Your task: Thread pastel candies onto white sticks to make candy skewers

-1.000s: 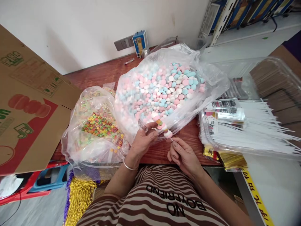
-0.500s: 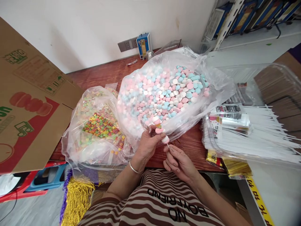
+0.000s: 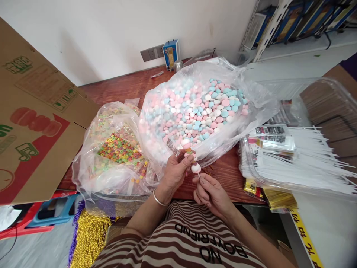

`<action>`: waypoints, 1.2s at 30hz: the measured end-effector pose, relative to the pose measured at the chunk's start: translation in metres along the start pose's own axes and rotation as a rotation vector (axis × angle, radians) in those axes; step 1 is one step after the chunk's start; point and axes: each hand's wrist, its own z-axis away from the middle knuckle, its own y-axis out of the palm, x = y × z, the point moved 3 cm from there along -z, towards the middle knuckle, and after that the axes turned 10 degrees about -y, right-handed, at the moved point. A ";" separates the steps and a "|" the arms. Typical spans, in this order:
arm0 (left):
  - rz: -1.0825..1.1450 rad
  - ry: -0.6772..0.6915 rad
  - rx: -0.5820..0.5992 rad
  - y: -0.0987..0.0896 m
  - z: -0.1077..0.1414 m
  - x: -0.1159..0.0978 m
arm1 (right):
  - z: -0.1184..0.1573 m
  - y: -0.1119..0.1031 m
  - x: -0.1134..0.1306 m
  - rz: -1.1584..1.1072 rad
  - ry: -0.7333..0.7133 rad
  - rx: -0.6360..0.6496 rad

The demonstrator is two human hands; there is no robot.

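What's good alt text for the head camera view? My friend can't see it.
A person's left hand and right hand hold a thin white stick threaded with round pink and white pieces. Nearby lie clear plastic bags of small colourful rings and pastel discs.

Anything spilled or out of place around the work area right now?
A small strip lies by itself on the tabletop near the wall, looking like a stray scrap. At the right, the white sticks look untidy, their ends fanned unevenly.
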 end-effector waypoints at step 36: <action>-0.162 -0.047 0.150 -0.007 0.005 0.005 | 0.002 0.006 0.017 0.428 -0.193 -0.115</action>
